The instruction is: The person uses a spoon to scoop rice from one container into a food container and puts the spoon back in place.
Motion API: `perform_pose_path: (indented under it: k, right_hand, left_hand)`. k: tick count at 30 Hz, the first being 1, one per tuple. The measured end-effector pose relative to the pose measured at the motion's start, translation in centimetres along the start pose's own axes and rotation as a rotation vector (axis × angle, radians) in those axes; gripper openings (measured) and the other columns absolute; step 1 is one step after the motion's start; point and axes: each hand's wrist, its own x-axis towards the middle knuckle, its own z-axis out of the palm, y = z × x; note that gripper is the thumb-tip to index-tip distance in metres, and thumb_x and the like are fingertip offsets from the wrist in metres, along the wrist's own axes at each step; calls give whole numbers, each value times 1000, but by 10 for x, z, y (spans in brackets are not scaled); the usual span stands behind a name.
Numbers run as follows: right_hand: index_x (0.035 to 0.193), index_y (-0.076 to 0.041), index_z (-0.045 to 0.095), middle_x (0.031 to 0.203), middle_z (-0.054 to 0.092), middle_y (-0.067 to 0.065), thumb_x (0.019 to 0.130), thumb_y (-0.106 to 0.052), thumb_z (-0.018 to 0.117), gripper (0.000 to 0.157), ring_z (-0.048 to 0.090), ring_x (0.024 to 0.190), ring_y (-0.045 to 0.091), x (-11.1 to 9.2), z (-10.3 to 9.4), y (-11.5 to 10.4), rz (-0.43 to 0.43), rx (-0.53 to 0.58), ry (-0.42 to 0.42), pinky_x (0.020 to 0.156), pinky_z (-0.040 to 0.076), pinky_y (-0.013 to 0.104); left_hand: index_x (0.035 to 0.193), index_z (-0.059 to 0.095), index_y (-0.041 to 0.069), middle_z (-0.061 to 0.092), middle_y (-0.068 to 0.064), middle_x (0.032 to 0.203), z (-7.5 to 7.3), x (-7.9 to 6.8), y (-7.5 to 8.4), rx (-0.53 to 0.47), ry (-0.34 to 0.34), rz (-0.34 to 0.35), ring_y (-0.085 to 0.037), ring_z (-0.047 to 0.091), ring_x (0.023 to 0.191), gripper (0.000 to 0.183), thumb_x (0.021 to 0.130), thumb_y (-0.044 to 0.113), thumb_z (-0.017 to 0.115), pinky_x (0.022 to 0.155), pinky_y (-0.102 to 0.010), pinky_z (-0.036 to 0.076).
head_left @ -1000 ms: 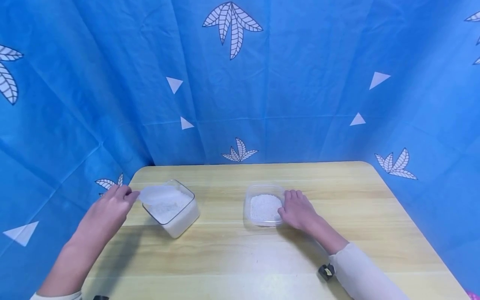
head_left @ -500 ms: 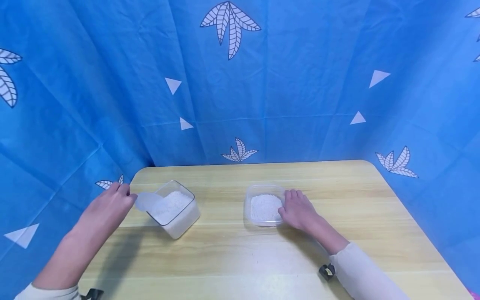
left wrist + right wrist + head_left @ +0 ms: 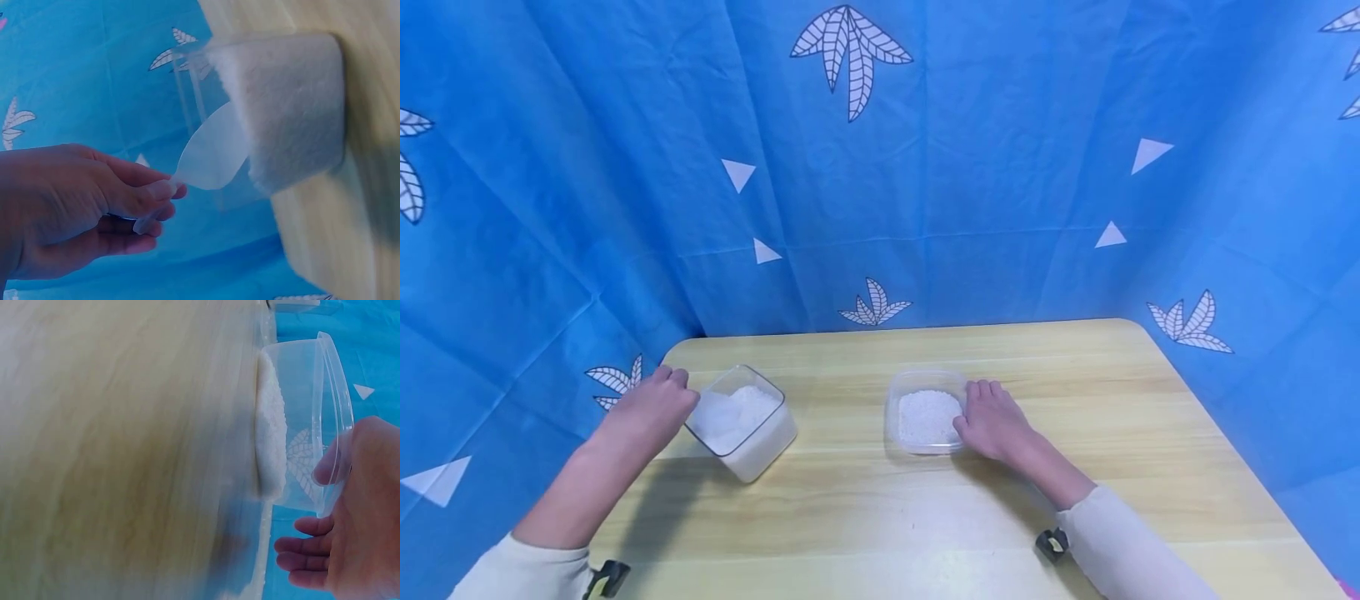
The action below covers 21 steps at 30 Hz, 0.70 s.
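Observation:
My left hand [image 3: 651, 412] pinches the thin handle of a translucent plastic scoop [image 3: 212, 150] between thumb and fingers. The scoop's bowl reaches over the rim into a deep, clear square container [image 3: 763, 442], its tip against the white, rice-like grains [image 3: 294, 106] inside. On the table to the right sits a shallower clear plastic box [image 3: 925, 450] with a low layer of similar white grains [image 3: 270, 425]. My right hand [image 3: 996, 421] holds this box by its right rim; in the right wrist view the other fingers [image 3: 306, 544] hang loosely outside the wall.
Both containers stand on a light wooden table [image 3: 865, 517], with a stretch of bare wood between them. A blue curtain [image 3: 970, 167] with white leaf prints hangs behind and along the sides. A dark device [image 3: 1051, 546] is worn at the right wrist.
The left hand first drew the scoop slightly left, then moved right, lowering the bowl deeper into the square container. The right hand and its box stay in place.

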Motion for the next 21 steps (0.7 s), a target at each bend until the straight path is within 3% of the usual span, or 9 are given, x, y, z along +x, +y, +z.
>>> perform_pose_path:
  k: [11,18,21]
  right_hand:
    - [113,7,41,100,45,16,83,-31,44,48,39,89,28,0,1,-1,-5,-1,-1,77,37,40]
    - [111,6,41,98,44,15,83,-31,44,46,39,87,27,1,2,0,-1,1,-5,75,36,39]
    - [112,6,41,98,44,15,84,-31,44,46,38,87,27,1,2,0,2,5,-10,76,36,38]
  left_hand:
    - [70,63,2,49,-14,71,23,9,7,-41,-14,-29,-28,45,66,13,67,-9,68,51,-37,44]
    - [70,64,1,47,-10,66,34,0,2,-128,134,-3,-25,44,62,15,60,-9,70,50,-32,41]
    - [73,66,-1,47,-9,65,37,-6,0,-186,162,-15,-24,45,62,17,59,-6,74,51,-31,42]
